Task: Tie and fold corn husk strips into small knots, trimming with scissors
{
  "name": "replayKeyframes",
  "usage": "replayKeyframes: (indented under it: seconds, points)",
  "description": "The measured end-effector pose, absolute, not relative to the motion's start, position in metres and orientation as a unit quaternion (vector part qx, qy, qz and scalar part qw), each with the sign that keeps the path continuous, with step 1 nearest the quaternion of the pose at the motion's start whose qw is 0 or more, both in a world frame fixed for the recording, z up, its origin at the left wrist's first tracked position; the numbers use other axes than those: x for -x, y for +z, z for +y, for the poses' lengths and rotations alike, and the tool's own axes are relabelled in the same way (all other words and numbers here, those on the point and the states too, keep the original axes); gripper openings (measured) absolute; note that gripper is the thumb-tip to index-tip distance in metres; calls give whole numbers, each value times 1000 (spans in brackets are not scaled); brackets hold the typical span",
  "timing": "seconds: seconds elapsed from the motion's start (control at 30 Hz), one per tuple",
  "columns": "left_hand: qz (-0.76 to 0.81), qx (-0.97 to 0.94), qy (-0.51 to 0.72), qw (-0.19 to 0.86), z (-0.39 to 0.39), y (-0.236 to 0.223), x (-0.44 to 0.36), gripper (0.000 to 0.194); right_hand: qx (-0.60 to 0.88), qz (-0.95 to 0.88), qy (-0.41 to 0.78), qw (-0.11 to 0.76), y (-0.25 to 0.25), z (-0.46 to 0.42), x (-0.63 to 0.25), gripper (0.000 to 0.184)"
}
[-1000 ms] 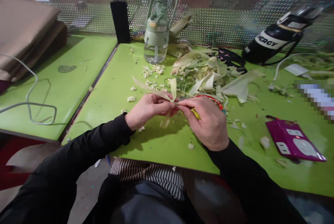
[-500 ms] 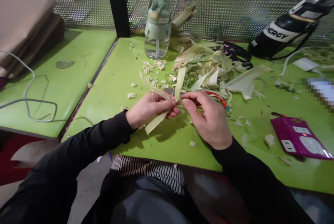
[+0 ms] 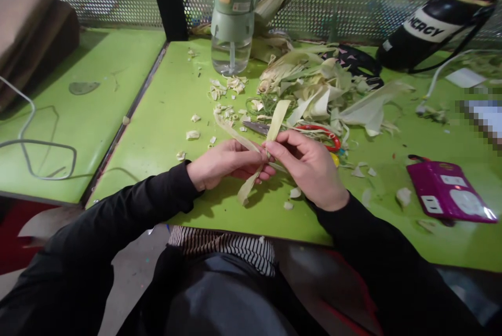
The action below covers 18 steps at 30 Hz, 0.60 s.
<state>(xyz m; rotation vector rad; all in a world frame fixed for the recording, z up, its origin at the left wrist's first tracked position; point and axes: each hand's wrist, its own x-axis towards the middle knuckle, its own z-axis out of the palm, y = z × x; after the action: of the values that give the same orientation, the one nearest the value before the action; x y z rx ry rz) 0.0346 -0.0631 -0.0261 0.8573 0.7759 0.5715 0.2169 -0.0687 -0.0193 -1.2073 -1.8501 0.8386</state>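
Note:
Pale corn husk strips (image 3: 279,116) cross each other between my hands, above the front part of the green table. My left hand (image 3: 225,162) pinches them where they meet, with one end hanging below the fingers. My right hand (image 3: 311,166) has its thumb and forefinger closed on the strips at the same crossing. Just behind the hands lie scissors with red handles (image 3: 332,140), their grey blades partly covered by husk. A heap of corn husks (image 3: 314,95) spreads beyond them, and small husk scraps (image 3: 193,135) are scattered to the left.
A green-lidded water bottle (image 3: 232,33) stands at the back by the perforated screen. A black bottle (image 3: 429,27) leans at the back right. A purple packet (image 3: 451,192) lies at right. A cable (image 3: 37,145) and brown cardboard (image 3: 27,27) are at left.
My right fingers have come in to close on the strips at the crossing. The upright strip now leans right, and the lower end hangs more steeply. The camera view has tipped slightly down.

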Motion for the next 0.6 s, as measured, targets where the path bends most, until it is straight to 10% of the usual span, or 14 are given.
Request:
replayKeyframes:
  seconds: [0.33, 0.6]
  points:
    - [385, -361, 287, 799, -65, -28, -42, 10, 485, -724, 297, 390, -30, -66, -221, 19]
    - [389, -296, 415, 768, -53, -18, -34, 17, 329, -854, -92, 391, -28, -64, -226, 31]
